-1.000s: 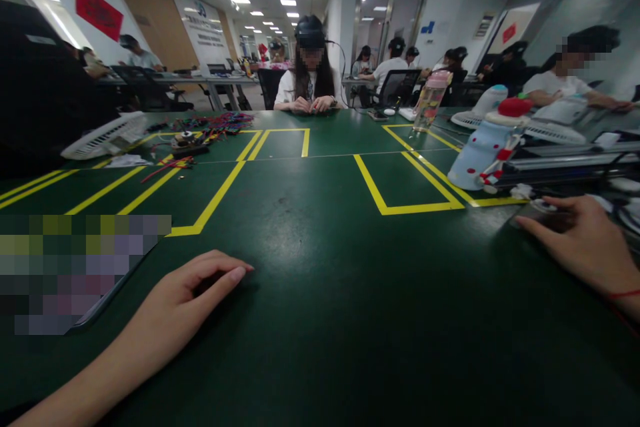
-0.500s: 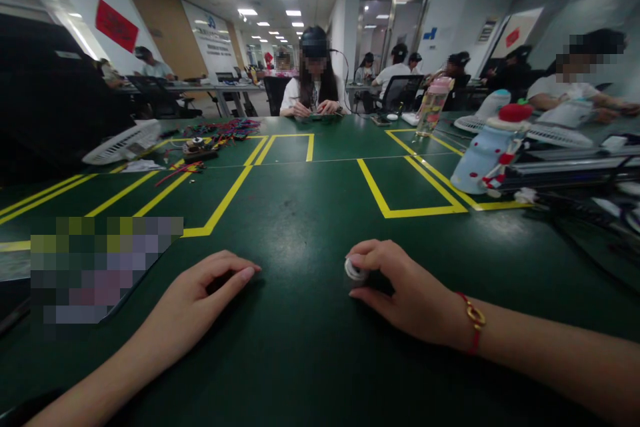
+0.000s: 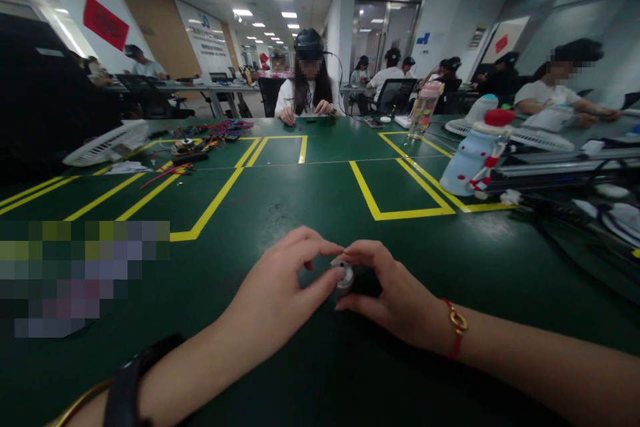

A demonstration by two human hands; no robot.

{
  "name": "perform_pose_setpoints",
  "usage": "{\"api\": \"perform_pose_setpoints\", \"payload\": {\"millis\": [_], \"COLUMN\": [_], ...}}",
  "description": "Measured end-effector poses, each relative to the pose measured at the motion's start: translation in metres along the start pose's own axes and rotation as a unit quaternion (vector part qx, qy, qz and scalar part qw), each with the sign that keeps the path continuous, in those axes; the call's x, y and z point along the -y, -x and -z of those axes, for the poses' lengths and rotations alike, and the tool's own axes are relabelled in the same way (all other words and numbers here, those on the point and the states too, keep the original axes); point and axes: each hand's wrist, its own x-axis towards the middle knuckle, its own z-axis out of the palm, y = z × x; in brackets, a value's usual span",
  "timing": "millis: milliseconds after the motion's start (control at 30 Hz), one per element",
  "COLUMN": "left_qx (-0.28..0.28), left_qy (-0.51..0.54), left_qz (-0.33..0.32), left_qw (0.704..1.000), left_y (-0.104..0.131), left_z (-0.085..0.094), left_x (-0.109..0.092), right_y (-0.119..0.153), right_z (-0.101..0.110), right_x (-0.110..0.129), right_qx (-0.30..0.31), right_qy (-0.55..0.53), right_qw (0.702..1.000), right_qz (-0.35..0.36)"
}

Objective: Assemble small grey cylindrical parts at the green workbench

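Note:
A small round grey cylinder [image 3: 345, 279] with a pale, shiny top stands over the green table between my two hands. My right hand [image 3: 387, 283] curves around it from the right, thumb low at the near side and fingers at the far side. From the left, my left hand [image 3: 285, 273] meets it, with the thumb tip on its upper edge and the index finger stretched to the far side. The fingertips of both hands come together there and partly cover the cylinder. What kind of part it is I cannot make out.
Yellow tape [image 3: 415, 215] marks boxes on the green table [image 3: 280, 190]. Wires [image 3: 220, 130] and a white fan [image 3: 107, 143] lie at the left. A blue bottle [image 3: 465, 160], a pink-lidded bottle [image 3: 425, 110] and metal rails stand right. Across the table sits a person [image 3: 307, 87].
My left hand has moved right, from resting apart on the table to touching the cylinder. My right hand still holds it. The view has shifted slightly.

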Motion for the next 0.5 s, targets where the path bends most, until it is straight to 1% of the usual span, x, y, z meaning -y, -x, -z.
{"api": "perform_pose_setpoints", "payload": {"millis": [67, 167, 267, 367, 433, 500], "left_qx": [0.002, 0.005, -0.021, -0.054, -0.034, 0.018], "left_qy": [-0.002, 0.006, 0.021, 0.03, 0.03, 0.019], "left_qz": [0.001, -0.004, 0.001, 0.019, 0.028, 0.025], "left_qw": [1.0, 1.0, 1.0, 0.998, 0.999, 0.999], "left_y": [-0.002, -0.002, -0.001, 0.0, 0.001, 0.003], "left_z": [-0.002, -0.001, 0.006, 0.013, 0.011, 0.002], "left_x": [-0.001, 0.001, 0.004, 0.011, 0.019, 0.029], "right_y": [0.0, -0.001, -0.003, -0.003, -0.002, -0.002], "right_z": [0.0, 0.001, 0.005, 0.013, 0.018, 0.021], "right_x": [0.0, 0.002, 0.003, 0.004, 0.004, 0.003], "right_qx": [0.001, 0.022, 0.049, 0.055, 0.055, 0.051], "right_qy": [-0.024, -0.027, -0.015, 0.001, 0.007, 0.004], "right_qw": [0.999, 0.998, 0.998, 0.996, 0.996, 0.996], "right_qz": [-0.023, -0.046, -0.048, -0.064, -0.069, -0.072]}}
